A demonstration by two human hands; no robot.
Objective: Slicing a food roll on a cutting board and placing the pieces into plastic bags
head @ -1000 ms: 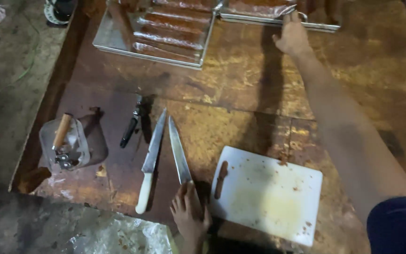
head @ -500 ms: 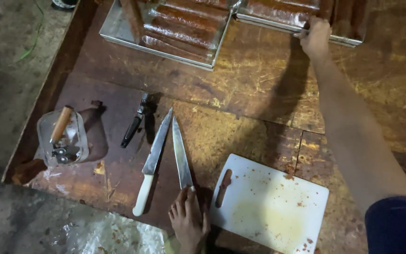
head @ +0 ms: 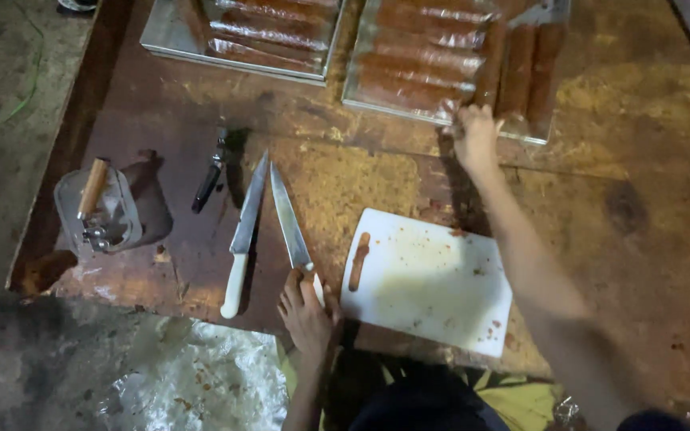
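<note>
Left hand [head: 307, 311] on knife [head: 289, 217] handle; right hand [head: 475, 134] gripping sausage tray [head: 521, 128] edge.

Dim warm overhead light; glare on foil trays [head: 241, 36]; dark floor edges; soft motion blur; short shadows.

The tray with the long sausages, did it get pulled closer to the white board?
Yes. The right hand grips the tray at its edge, and it now lies nearer the white cutting board than before.
</note>
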